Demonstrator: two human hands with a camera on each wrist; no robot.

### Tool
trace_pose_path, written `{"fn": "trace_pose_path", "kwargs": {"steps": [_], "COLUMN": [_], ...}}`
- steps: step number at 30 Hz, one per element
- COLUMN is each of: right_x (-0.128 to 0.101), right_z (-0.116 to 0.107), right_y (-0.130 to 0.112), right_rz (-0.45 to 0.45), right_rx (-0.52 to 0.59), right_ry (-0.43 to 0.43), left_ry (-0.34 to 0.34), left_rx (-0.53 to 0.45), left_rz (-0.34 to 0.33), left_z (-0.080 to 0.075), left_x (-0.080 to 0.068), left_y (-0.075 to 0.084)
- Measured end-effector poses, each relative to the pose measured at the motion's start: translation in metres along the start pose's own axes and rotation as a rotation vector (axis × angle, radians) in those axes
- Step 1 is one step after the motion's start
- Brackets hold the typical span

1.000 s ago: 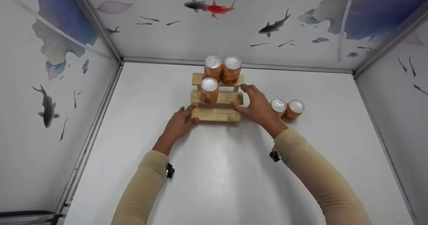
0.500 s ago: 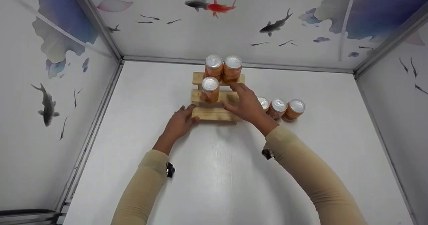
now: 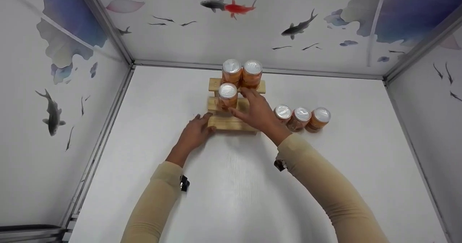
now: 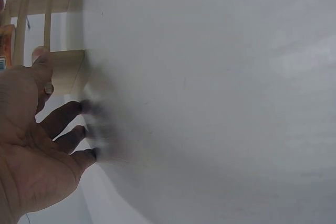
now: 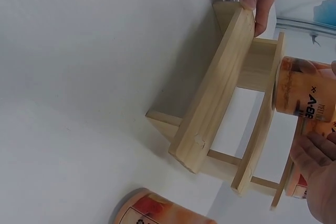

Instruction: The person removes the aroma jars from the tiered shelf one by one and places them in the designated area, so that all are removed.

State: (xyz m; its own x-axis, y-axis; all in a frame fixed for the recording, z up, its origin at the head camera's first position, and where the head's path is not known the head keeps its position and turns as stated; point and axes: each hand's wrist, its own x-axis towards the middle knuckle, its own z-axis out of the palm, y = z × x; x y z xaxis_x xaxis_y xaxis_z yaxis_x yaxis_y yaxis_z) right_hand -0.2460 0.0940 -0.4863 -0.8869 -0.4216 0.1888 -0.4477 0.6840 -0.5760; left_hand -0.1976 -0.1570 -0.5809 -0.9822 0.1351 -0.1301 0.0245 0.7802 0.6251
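Observation:
A three-step wooden rack [image 3: 231, 123] stands on the white table. My left hand [image 3: 194, 133] pinches the left end of its lowest step, thumb in front; the right wrist view shows this grip too. One orange can [image 3: 227, 96] with a silver lid stands upright on the middle step. Beside that can, on its right, is my right hand [image 3: 258, 113], fingers spread and reaching toward it; whether they touch the can I cannot tell. The right wrist view shows the can's printed side [image 5: 304, 87] near the hand's fingers [image 5: 314, 150].
On the top step, a left can [image 3: 231, 71] and a right can [image 3: 252, 73] stand side by side. Three more cans, one of them the outer can [image 3: 318, 119], stand on the table right of the rack. Printed wall panels [image 3: 238, 37] enclose the table.
My right hand has moved left across the rack, up to the middle-step can, uncovering the nearest of the table cans. The left hand and the rack have stayed in place.

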Motion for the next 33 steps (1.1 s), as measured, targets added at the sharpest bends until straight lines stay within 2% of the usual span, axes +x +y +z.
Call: {"fn": "trace_pose_path", "kwargs": {"steps": [6, 29, 33], "right_x": [0.006, 0.02, 0.021], "right_z": [0.006, 0.023, 0.025], "right_y": [-0.003, -0.016, -0.016], "right_rz": [-0.025, 0.044, 0.025], "right_rx": [-0.001, 0.053, 0.051], "right_ry": [0.032, 0.068, 0.095], "left_ry": [0.015, 0.023, 0.024], "left_rx": [0.002, -0.013, 0.005], "left_rz": [0.037, 0.006, 0.008], "left_z": [0.002, 0.003, 0.003], "left_x": [0.001, 0.001, 0.001], "left_y": [-0.002, -0.004, -0.003]}}
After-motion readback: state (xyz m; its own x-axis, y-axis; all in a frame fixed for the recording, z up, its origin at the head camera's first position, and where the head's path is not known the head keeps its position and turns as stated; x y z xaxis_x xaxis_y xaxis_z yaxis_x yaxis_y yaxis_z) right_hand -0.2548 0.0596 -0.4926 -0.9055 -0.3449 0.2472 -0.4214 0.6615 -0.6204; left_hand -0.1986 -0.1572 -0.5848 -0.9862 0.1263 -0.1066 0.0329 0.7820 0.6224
